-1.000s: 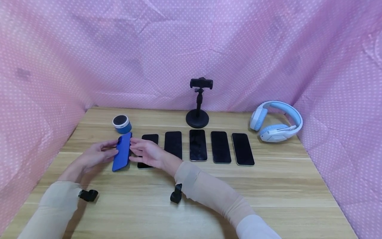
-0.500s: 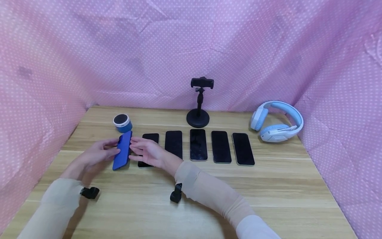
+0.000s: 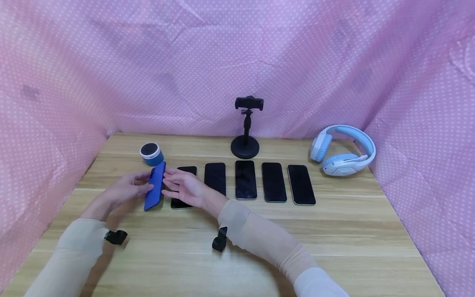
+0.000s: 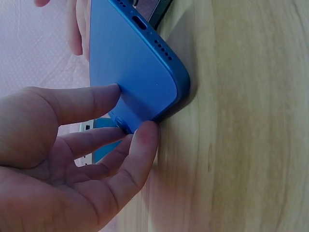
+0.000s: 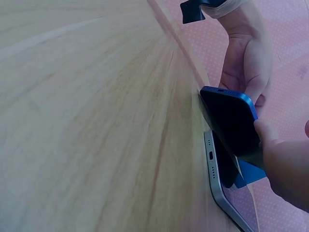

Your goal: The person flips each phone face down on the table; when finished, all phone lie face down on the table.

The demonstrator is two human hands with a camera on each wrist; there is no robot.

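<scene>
Since a second ago the blue phone has crept a touch to the right and stands a bit steeper on its long edge, both hands having followed it, while everything else sits where it was. Head view: it's left of centre, tipped up on the wooden table, with the left hand against its left face and the right hand against its right face, so the phone is pinched between the two, fingers fairly straight. Just right of it a row of five dark phones lies flat, the nearest one partly under the right hand. A small blue speaker sits just behind the blue phone, a black phone stand at centre back, blue-white headphones at upper right, pink dotted cloth all around. Left wrist view: the blue back fills the upper middle, thumb and fingertips gripping the lower corner where it meets the table. Right wrist view: the phone's dark screen side is at right of frame, leaning over a grey-edged phone lying flat, with a fingertip pressing on the screen side.
</scene>
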